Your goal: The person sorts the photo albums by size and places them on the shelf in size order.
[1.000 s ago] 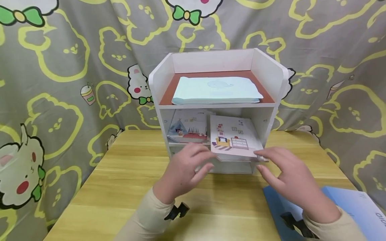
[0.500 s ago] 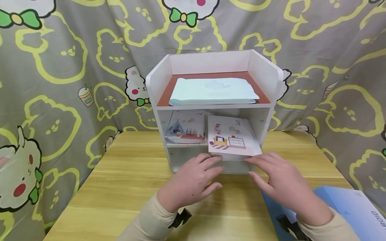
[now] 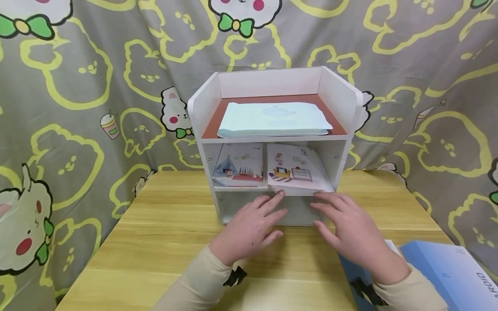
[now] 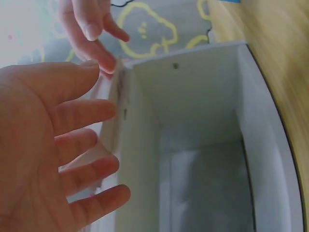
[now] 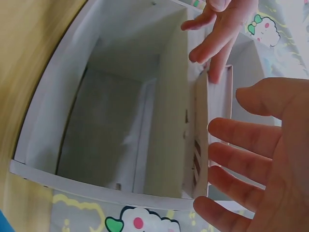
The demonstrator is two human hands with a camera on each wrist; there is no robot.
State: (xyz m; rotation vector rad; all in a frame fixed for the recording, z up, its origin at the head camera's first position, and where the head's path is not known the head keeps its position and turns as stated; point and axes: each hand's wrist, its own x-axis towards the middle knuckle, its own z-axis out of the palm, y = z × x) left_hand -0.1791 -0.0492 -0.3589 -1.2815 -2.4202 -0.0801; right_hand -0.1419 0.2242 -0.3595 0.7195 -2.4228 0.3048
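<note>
A stack of white notebooks [image 3: 299,162] with a drawn yellow armchair and drawers on the cover lies on the right of the middle compartment of a small white shelf [image 3: 346,129]. My left hand [image 3: 250,229], fingers extended, has its fingertips at the stack's front left edge. At the front right edge are the fingertips of my right hand [image 3: 348,226], palm toward the shelf. Neither hand grips anything. Beside this stack lies another white notebook [image 3: 243,166] with a blue tent on its cover. In the right wrist view, the stack's edge [image 5: 200,140] runs along the shelf board.
On the shelf's brown top lies a pale blue packet [image 3: 276,119] with a whale drawing. Below the notebooks is a lower compartment [image 5: 106,125]. A blue box [image 3: 447,270] sits at the table's [image 3: 136,242] right, close to the right forearm. A patterned curtain hangs behind.
The right-hand notebook stack has slid back into the middle compartment, its front lowering toward the board. Both hands have followed it, the right one moving left, closer to the other.
</note>
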